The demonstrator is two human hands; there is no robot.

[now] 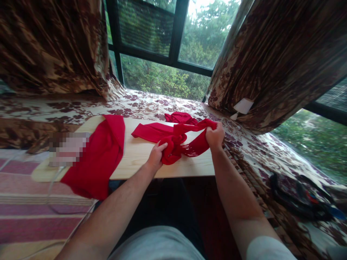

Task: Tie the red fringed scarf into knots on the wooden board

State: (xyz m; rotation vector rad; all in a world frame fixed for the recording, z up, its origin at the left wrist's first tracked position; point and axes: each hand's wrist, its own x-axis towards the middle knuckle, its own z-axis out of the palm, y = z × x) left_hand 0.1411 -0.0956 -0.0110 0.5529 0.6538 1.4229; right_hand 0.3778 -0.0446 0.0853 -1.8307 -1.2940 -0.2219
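Observation:
Both hands hold a red fringed cloth (pixel 199 146) above a light wooden board. My left hand (pixel 155 156) is closed on its bunched, rolled part, thumb on top. Farther right, my right hand (pixel 215 136) grips the other end, and the cloth spans loosely between them, with a gap showing the board. Thin strands hang at its lower edge. Behind my left hand a flat red strip (pixel 154 132) lies on the board (pixel 135 164); whether it joins the held cloth I cannot tell. A larger red cloth (pixel 99 159) drapes over the board's left part and hangs off the front edge.
Another crumpled red cloth (pixel 181 117) lies behind the board on the floral-covered ledge (pixel 146 104). A blurred-out pale object (pixel 69 148) with a cable (pixel 50 191) is at the left. A small white lamp (pixel 243 106) and dark straps (pixel 300 198) are at the right.

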